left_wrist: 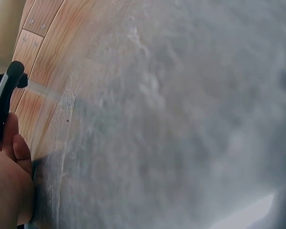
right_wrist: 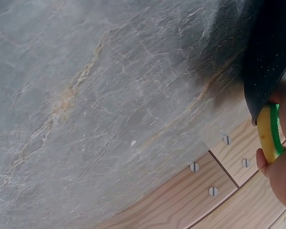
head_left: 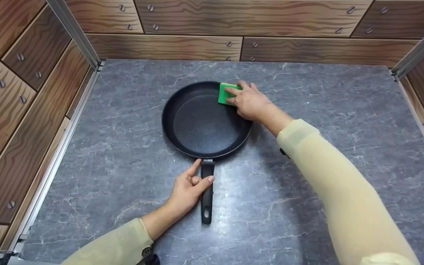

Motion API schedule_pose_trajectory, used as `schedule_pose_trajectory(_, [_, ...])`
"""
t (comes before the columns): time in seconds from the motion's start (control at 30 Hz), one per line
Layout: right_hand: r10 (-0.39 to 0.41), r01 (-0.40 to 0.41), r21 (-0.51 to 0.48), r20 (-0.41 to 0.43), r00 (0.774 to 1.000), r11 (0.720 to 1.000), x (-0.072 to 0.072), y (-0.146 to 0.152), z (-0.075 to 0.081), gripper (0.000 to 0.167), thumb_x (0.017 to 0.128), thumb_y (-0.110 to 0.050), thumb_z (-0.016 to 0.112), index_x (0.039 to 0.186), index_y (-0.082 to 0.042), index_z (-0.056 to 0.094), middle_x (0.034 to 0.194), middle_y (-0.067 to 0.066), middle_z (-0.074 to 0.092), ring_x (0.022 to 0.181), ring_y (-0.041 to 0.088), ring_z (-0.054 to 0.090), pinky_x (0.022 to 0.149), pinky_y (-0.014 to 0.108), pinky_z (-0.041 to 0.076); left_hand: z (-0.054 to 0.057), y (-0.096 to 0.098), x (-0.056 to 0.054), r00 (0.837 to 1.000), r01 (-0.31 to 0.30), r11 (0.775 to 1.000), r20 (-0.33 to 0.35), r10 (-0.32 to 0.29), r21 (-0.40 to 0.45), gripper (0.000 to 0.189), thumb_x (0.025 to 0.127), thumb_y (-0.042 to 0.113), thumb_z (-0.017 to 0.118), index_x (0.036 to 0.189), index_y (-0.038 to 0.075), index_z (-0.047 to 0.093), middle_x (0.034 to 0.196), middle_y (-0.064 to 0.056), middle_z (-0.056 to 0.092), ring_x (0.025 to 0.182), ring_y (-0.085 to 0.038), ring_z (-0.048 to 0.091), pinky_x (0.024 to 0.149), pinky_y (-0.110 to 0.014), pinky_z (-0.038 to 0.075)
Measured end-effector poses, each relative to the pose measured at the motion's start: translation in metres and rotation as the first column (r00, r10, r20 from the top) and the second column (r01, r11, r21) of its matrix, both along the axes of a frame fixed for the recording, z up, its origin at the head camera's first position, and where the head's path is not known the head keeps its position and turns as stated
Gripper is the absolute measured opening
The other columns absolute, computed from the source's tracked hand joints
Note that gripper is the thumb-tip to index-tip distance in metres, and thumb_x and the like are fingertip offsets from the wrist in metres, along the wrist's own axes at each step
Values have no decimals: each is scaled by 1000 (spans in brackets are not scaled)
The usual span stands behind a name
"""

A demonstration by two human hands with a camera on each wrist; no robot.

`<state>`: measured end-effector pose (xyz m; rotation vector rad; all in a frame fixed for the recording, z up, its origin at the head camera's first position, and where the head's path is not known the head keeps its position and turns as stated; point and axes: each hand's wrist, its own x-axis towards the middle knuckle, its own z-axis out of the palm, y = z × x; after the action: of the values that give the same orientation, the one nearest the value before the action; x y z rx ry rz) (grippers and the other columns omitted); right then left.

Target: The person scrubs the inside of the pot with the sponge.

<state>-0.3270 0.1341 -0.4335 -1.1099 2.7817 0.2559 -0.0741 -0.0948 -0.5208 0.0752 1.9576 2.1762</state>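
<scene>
A black frying pan (head_left: 206, 127) lies on the grey table, its handle (head_left: 207, 204) pointing toward me. My left hand (head_left: 187, 189) holds the handle near the pan's body, thumb across the top and index finger stretched up to the rim. At the pan's far right side, my right hand (head_left: 252, 102) grips a green and yellow sponge (right_wrist: 267, 133) over the inner wall and rim. Seen from the head, only the sponge's green face (head_left: 223, 95) shows, partly covered by spread fingers. The right wrist view shows its yellow layer beside the pan's edge.
The marbled grey table (head_left: 123, 147) spreads around the pan. Wood-patterned panels (head_left: 256, 18) with printed screws stand at the back and both sides. Metal rails (head_left: 61, 143) run along the table's side edges.
</scene>
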Motion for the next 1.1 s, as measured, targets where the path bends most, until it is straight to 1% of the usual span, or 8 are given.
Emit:
schedule_pose_trajectory(0.13, [2, -2, -3, 24, 1000, 1000, 2, 4, 2, 52, 100, -11, 61, 153, -16, 60, 170, 11, 32, 148, 52, 28, 111, 73, 33, 1, 0, 1, 1000, 1, 1000, 11, -1, 13, 85, 100, 8, 73, 163, -12, 20, 60, 2, 61, 52, -5, 55, 55, -19, 48])
schedule_pose_trajectory(0.33, [9, -9, 9, 58, 998, 1000, 6, 8, 5, 53, 99, -13, 64, 152, -14, 61, 170, 11, 32, 147, 54, 28, 108, 70, 35, 1, 0, 1, 1000, -7, 1000, 11, 7, 10, 84, 100, 8, 73, 163, -12, 21, 60, 2, 60, 52, -5, 54, 54, -19, 48])
schedule_pose_trajectory(0.5, [8, -10, 25, 84, 996, 1000, 10, 13, 9, 52, 101, -12, 62, 152, -16, 61, 171, 10, 31, 149, 54, 26, 110, 72, 33, 0, 0, 1, 1000, -2, 1000, 11, 2, 12, 85, 100, 8, 73, 163, -13, 20, 60, 2, 60, 52, -5, 55, 54, -19, 48])
schedule_pose_trajectory(0.73, [7, -10, 32, 86, 996, 999, 16, 17, 15, 52, 99, -13, 61, 150, -18, 63, 170, 9, 35, 147, 51, 31, 107, 68, 35, 0, 0, 0, 1000, -4, 1000, -3, 4, 2, 84, 100, 7, 73, 162, -13, 21, 58, 3, 57, 51, -5, 53, 55, -19, 47])
schedule_pose_trajectory(0.93, [-28, 24, 40, 111, 993, 999, 19, 19, 17, 54, 97, -14, 60, 150, -19, 63, 170, 8, 36, 149, 49, 28, 113, 68, 30, -1, 0, 0, 1000, 3, 1000, 0, -3, 22, 84, 100, 7, 72, 162, -14, 19, 60, 3, 61, 52, -4, 56, 56, -19, 49])
schedule_pose_trajectory(1.1, [-28, 24, 38, 107, 994, 999, 21, 20, 16, 53, 95, -15, 62, 148, -19, 66, 168, 8, 39, 148, 50, 30, 115, 69, 29, -1, 0, 0, 1000, -2, 1000, 7, 2, 16, 84, 100, 6, 72, 162, -13, 20, 60, 3, 61, 52, -5, 57, 55, -19, 49])
